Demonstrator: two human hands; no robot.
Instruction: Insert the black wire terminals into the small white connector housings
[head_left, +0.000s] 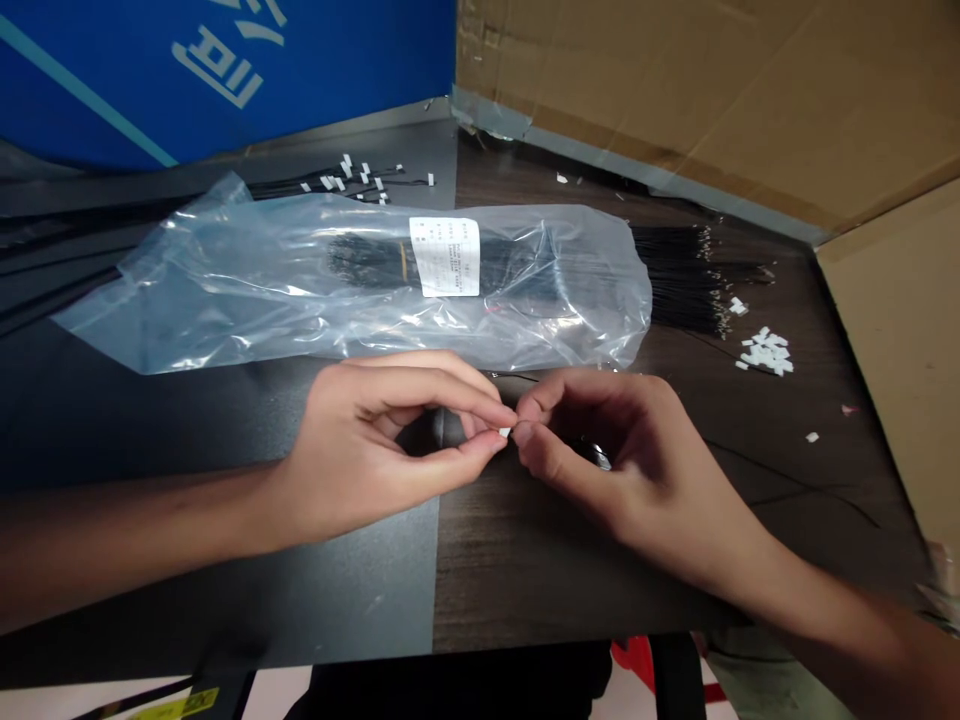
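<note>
Between the thumb and fingertips of my left hand (397, 430) is a small white connector housing (505, 432). My right hand (600, 445) meets it tip to tip, its thumb and index finger pinched on a thin black wire that is mostly hidden by the fingers. Just beyond both hands lies a clear plastic bag (262, 290) with a bundle of black wires inside and a white printed label (446, 257). To the right sits a pile of loose white connector housings (766, 353).
Bare-ended black wires (679, 280) stick out past the bag's right end. Wires with white connectors (345, 180) lie behind it. A blue panel (300, 80) and cardboard walls (712, 90) border the dark table (510, 580). A stray wire (795, 475) lies at right.
</note>
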